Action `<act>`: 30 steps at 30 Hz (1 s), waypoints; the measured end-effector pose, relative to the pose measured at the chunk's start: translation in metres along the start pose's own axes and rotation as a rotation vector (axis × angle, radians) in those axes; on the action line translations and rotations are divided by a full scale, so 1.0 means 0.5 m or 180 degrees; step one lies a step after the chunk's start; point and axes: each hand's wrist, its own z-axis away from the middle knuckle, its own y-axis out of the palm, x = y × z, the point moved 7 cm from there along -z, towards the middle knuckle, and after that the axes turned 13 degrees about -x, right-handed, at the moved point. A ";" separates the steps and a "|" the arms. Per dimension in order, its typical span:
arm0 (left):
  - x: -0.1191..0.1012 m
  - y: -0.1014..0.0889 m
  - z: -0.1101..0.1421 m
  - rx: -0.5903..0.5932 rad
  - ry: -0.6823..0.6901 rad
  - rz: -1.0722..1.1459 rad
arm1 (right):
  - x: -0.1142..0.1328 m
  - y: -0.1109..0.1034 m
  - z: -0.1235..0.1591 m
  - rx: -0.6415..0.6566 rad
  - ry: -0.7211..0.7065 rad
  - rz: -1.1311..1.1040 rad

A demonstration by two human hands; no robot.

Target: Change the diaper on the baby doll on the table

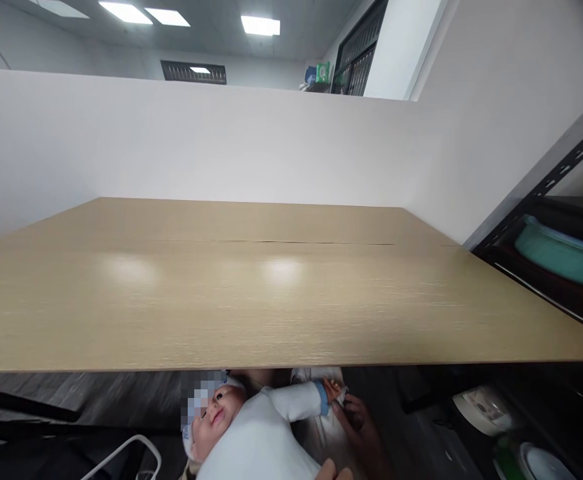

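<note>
A baby doll [266, 437] in a white outfit with blue cuffs and a white cap lies tilted on its back below the table edge, over a lap in pale trousers. Its arm stretches to the right. At the doll's small hand, my right hand [358, 427] pinches a crumpled bit of white cloth [342, 395]. Only the fingertips of my left hand [332, 471] show at the bottom edge, curled against the doll's lower body. The rest of that hand is hidden. Part of the doll's head is covered by a pixelated patch.
A light wooden table [271, 300] stretches ahead, its front edge just above the doll. White partition walls [251, 143] rise behind. A black rack [546, 187] with a teal item [561, 257] stands right. Lower right are white and green containers [486, 410]; a white cable [141, 440] lies lower left.
</note>
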 end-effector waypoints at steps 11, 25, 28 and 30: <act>0.017 -0.002 0.012 -0.0728 -0.0155 -0.0274 | 0.288 -0.007 0.016 0.1596 -0.1919 0.0454; -0.001 -0.105 0.057 -0.0096 0.0171 -0.0390 | 0.484 0.225 0.220 0.3418 -0.3008 0.1743; 0.007 -0.138 0.035 -0.0135 0.0134 -0.0369 | 0.536 0.193 0.240 0.3343 -0.2805 0.1179; 0.014 -0.166 0.030 -0.0291 0.0067 -0.0335 | 0.558 0.170 0.240 0.3253 -0.2508 0.0732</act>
